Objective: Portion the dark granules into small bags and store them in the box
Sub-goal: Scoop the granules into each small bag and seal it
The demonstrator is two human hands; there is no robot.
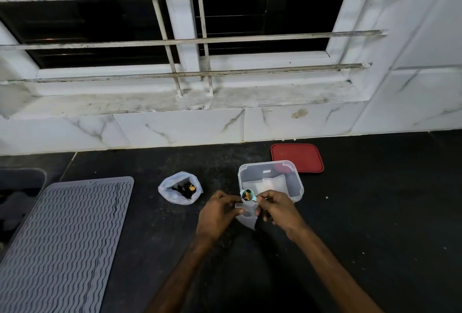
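Observation:
A small clear bag (pixel 246 217) hangs over the dark counter, its left rim pinched by my left hand (pixel 217 215). My right hand (pixel 278 210) holds a small light-blue scoop (pixel 247 195) loaded with dark and orange granules right above the bag's mouth. Left of my hands sits an open white plastic bag (pixel 175 191) with more dark granules (pixel 186 189) inside. Just behind my hands stands the clear plastic box (pixel 296 185), with small empty-looking bags lying in it.
The box's red lid (pixel 296 158) lies flat behind it near the marble wall. A grey ribbed mat (pixel 65 240) covers the counter's left side. A barred window with a ledge (pixel 175 97) rises behind the counter (pixel 375 212).

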